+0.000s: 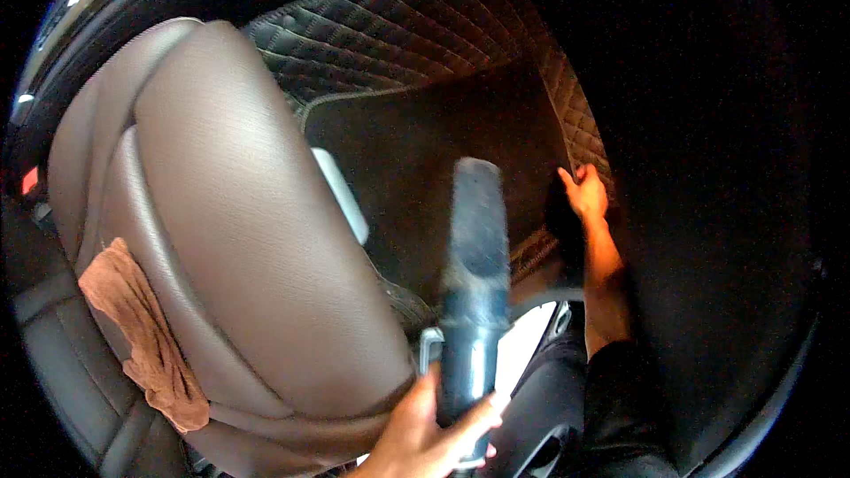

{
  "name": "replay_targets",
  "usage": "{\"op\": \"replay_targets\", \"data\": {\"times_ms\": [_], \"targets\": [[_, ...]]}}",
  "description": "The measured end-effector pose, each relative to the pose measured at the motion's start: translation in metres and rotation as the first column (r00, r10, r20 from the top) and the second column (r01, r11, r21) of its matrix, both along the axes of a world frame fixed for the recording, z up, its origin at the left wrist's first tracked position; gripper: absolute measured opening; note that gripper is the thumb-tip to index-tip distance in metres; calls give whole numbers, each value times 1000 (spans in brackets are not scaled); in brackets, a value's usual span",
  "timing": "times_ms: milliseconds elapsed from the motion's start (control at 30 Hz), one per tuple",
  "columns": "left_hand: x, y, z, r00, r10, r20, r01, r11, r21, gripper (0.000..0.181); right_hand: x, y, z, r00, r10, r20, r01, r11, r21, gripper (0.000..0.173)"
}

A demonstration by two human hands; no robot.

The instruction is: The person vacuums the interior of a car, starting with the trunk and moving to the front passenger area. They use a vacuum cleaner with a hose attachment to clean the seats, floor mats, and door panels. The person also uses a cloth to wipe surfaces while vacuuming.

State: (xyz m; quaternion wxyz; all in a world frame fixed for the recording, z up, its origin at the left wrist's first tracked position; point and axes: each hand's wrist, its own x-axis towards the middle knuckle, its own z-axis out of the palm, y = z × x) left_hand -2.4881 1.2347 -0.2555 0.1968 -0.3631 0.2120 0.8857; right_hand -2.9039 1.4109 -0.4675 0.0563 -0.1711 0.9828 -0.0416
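My left hand (431,428), at the bottom middle, is wrapped around the tube of a dark vacuum nozzle (479,232). The flattened tip points up the picture, over a dark car floor mat (412,139). At the right, my right hand (586,192) grips the edge of the mat beside its quilted border (574,106), with the thumb on the side nearer the mat's middle; the exact finger contact is dim. A crumpled brown cloth (149,338) lies on the left side of the brown leather car seat (265,212).
The seat fills the left half. A pale flat piece (340,196) shows beside its edge, and quilted lining (358,40) rises behind the mat. A red buckle button (30,180) is at the far left. The door panel (544,405) stands near the bottom, and deep shadow covers the right.
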Motion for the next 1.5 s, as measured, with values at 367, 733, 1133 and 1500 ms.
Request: {"op": "replay_targets", "data": {"times_ms": [367,733,1133,1500], "targets": [[-135,-50,-90,954,270,131,-68,620,-782,43,242,-74,-22,802,56,595,237,883,-404,46],[-119,-70,-34,890,-225,397,442,207,-873,72,263,-86,141,346,432,833,770,376,-515,58],[-31,-54,-39,978,-183,-104,-186,-517,-835,12,85,-118,-58,939,-181,293,274,907,-320,83],[-30,-56,-47,950,-156,-271,-312,-507,-804,25,206,-62,21,779,50,625,36,991,-125,75]]}}
